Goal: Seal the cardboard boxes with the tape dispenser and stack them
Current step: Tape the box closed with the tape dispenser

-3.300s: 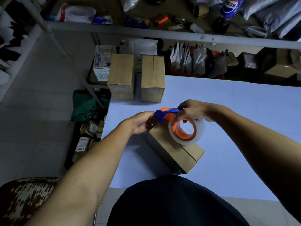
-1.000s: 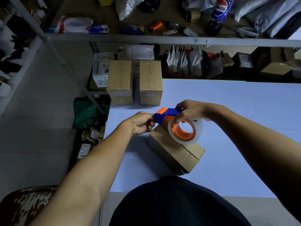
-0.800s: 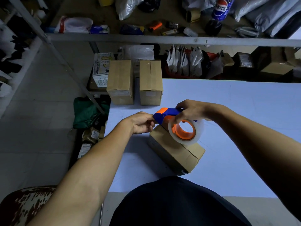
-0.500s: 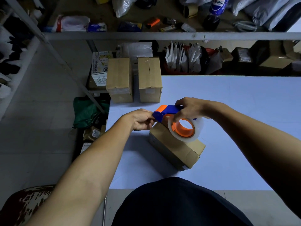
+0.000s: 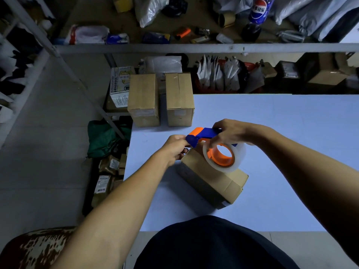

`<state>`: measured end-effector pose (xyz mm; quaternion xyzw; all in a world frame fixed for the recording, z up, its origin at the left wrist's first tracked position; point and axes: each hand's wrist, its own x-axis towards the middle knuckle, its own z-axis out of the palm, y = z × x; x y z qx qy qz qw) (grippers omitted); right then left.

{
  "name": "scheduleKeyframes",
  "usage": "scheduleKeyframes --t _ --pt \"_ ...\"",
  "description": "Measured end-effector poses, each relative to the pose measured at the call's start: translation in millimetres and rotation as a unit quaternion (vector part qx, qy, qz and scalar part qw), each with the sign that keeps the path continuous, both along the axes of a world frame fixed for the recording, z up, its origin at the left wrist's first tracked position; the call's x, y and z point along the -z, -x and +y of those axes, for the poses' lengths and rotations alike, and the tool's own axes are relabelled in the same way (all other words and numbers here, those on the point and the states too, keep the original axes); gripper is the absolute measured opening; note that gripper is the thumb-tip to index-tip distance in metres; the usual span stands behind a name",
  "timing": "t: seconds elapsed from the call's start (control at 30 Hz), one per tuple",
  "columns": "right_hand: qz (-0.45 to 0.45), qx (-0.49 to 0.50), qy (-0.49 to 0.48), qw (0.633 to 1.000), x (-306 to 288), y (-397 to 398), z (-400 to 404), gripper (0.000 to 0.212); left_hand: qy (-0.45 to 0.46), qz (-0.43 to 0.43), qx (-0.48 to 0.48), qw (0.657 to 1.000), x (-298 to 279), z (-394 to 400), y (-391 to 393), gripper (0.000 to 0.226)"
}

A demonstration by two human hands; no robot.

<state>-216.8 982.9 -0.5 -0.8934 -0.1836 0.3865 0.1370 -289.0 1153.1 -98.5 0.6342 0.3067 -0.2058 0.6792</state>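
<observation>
On the table (image 5: 291, 123), a box (image 5: 211, 179) lies near. The right hand (image 5: 231, 133) grips the dispenser (image 5: 206, 133) above it; the left hand (image 5: 174, 150) pinches at its far-left end. Two boxes (image 5: 161, 98) stand far left, beneath a cluttered shelf (image 5: 194, 47).

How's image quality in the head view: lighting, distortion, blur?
Head view: dim overall, the shelf clutter underexposed, only the pale table reads bright; wide-angle bowing at the edges; the tape dispenser, both hands and the box stay sharp, no motion blur; mild glare on the tape roll.
</observation>
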Motion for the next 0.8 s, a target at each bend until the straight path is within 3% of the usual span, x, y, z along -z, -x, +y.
scheduleKeyframes --t 0.3,0.8 --pt "-0.027 -0.043 0.044 0.998 -2 10 3 0.044 0.037 0.006 0.061 0.997 0 7 4 0.019" --pt "-0.080 -0.058 0.078 0.992 7 30 22 0.050 0.059 0.027 0.049 0.997 19 10 23 0.022"
